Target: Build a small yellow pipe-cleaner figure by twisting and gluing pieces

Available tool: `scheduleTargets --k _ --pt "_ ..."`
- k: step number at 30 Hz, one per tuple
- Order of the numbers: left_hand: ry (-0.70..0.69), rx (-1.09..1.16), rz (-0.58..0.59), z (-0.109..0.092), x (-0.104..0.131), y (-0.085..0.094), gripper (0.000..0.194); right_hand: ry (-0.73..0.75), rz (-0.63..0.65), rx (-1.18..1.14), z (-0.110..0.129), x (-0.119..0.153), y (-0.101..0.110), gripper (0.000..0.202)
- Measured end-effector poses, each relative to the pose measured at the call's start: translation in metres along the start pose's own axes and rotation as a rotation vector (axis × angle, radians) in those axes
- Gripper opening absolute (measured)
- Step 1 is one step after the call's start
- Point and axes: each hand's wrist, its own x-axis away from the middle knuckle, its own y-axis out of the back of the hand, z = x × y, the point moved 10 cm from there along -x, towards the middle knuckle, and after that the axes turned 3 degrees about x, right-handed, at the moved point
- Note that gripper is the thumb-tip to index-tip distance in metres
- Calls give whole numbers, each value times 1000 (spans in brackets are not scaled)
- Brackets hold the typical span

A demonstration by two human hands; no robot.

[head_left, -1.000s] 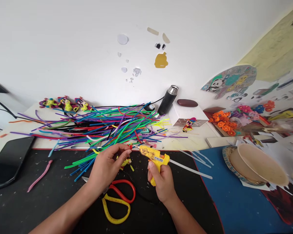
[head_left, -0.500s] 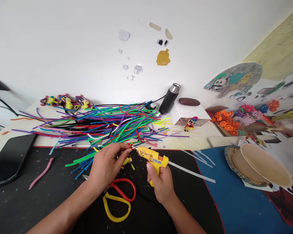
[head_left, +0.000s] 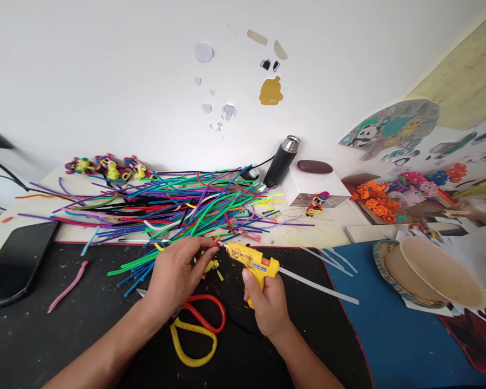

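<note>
My right hand [head_left: 267, 305] is wrapped round the handle of a yellow glue gun [head_left: 249, 259], whose nozzle points left. A clear glue stick [head_left: 318, 285] sticks out of its back end. My left hand [head_left: 180, 273] pinches a small red piece [head_left: 215, 241] right at the nozzle tip; its shape is mostly hidden by the fingers. Just below these fingers a yellow fuzzy piece [head_left: 211, 266] shows in part. Scissors with one red and one yellow handle [head_left: 194, 361] lie on the black mat [head_left: 101, 302] below my left hand.
Behind my hands spreads a heap of coloured pipe cleaners [head_left: 178, 202]. Left are a black phone [head_left: 18, 265] and a pink strip [head_left: 68, 286]. Farther back stand a black flask [head_left: 281, 162], a white box [head_left: 328, 186] and small figures [head_left: 112, 166]. A beige bowl [head_left: 441, 273] sits right.
The camera view has shifted very slightly. Both hands, the glue gun and the red piece keep nearly the same position.
</note>
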Motion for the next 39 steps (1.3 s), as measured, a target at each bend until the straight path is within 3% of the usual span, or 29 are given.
scheduleTargets --k 16,39 --pt "19 13 9 2 -1 0 27 25 -7 15 -3 0 0 57" --pt "-65 -29 -41 -6 -1 4 24 29 -9 -4 -2 2 0 53"
